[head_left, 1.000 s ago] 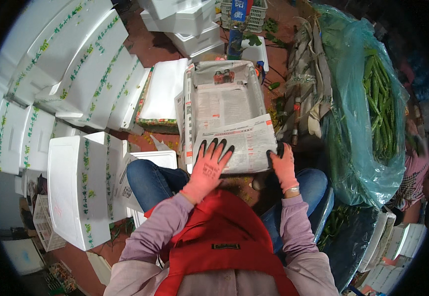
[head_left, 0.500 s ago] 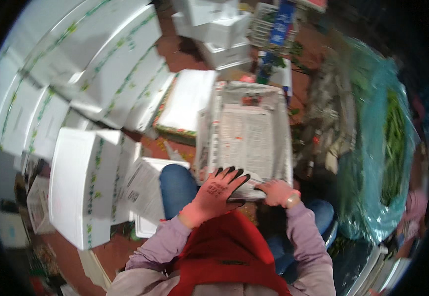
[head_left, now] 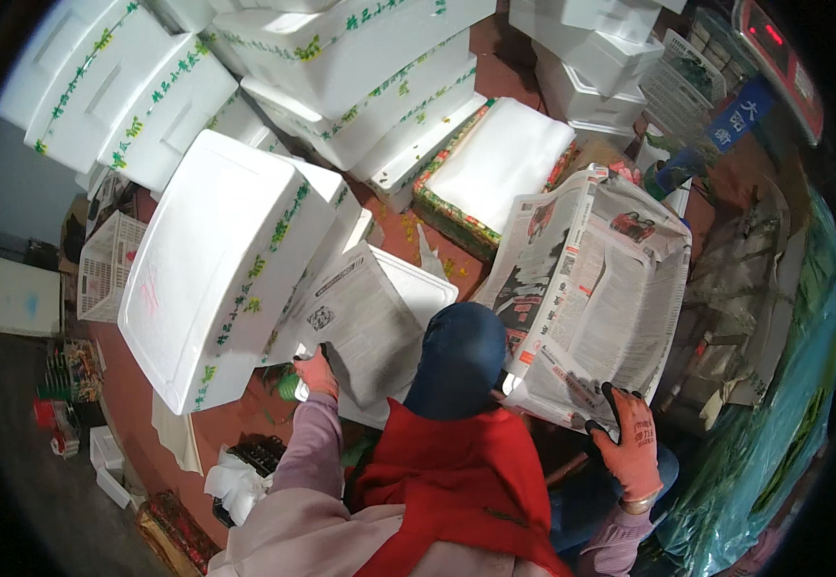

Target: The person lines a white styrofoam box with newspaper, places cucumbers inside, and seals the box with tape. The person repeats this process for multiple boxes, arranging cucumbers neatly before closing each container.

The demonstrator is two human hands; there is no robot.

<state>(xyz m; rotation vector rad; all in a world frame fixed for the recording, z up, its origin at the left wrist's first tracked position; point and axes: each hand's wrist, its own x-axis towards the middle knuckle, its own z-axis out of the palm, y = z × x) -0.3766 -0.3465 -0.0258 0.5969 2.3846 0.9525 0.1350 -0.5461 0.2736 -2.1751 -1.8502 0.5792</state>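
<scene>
My left hand (head_left: 317, 373), in an orange-pink glove with black fingertips, is closed at the left edge of a newspaper (head_left: 365, 322). The newspaper lies over a white foam lid (head_left: 408, 288) left of my knee; the fingertips are partly hidden. In front of my right knee stands a box lined with newspaper (head_left: 620, 279), its sheets folded over the rim. My right hand (head_left: 630, 442), gloved alike, is at the box's near right corner, thumb and fingers apart.
White foam boxes (head_left: 216, 260) are piled on my left and farther ahead. A foam-topped box with a flowered side (head_left: 500, 163) stands beyond my knee. Bags of green stalks (head_left: 793, 385) lie on the right. A scale display (head_left: 774, 48) is at the far right.
My left hand has left the lined box and moved left to the newspaper on the lid. My right hand stays by the box with its fingers apart. The view has shifted left.
</scene>
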